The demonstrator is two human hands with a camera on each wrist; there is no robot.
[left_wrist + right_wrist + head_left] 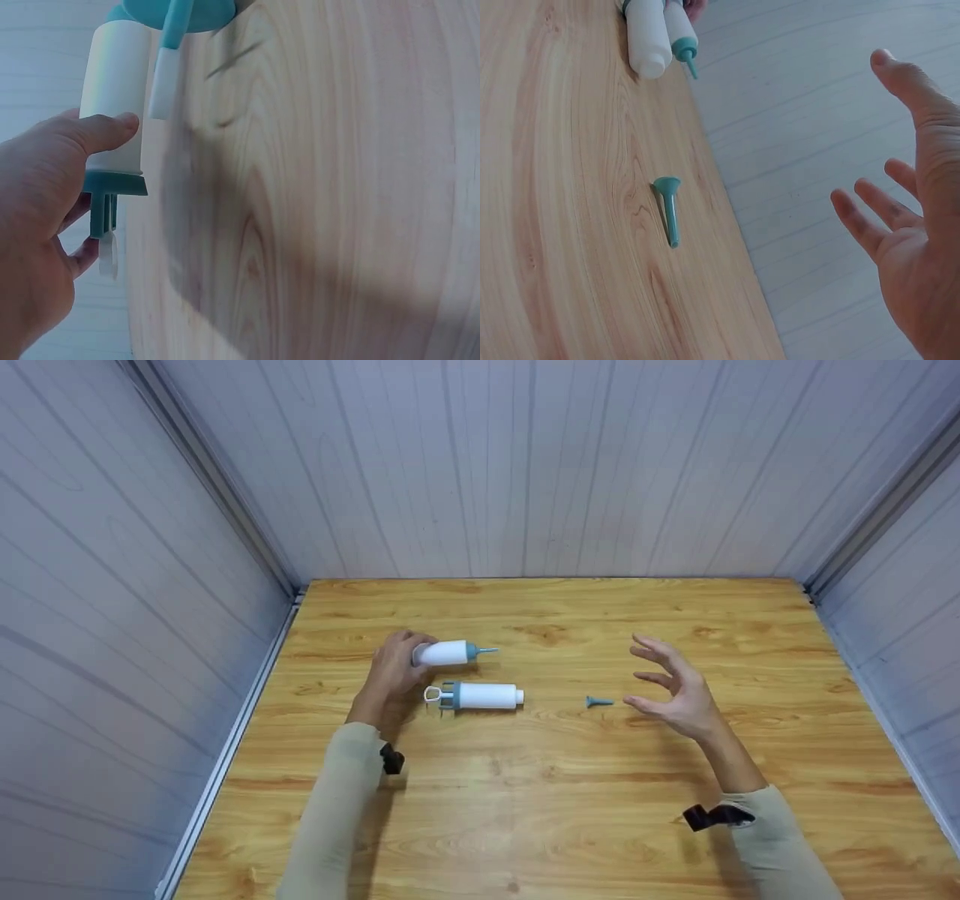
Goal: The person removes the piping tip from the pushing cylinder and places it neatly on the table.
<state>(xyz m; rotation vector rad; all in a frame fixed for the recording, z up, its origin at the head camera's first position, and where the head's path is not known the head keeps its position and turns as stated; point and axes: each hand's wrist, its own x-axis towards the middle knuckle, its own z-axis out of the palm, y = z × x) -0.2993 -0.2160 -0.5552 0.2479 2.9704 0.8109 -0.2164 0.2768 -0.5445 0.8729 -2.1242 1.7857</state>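
Observation:
My left hand (pixel 396 661) grips a white syringe-like tube (pixel 448 652) with a teal nozzle that points right. In the left wrist view the thumb lies along its white barrel (pixel 116 71), above a teal flange (pixel 112 184). A second white syringe-like tube (pixel 487 696) lies on the table just nearer the body, its teal collar (pixel 451 696) and white ring handle at the left end. My right hand (pixel 684 701) hovers with fingers spread and thumb apart, holding nothing. Left of its thumb lies a loose teal nozzle (pixel 599 701), whose flared end shows in the right wrist view.
The wood-grain table (pixel 525 810) carries these things. Pale panelled walls (pixel 525 472) stand behind it and at both sides, with a metal strip (pixel 225 757) along the left edge. A black wrist mount (pixel 391 759) sits by the left sleeve, another (pixel 712 816) by the right.

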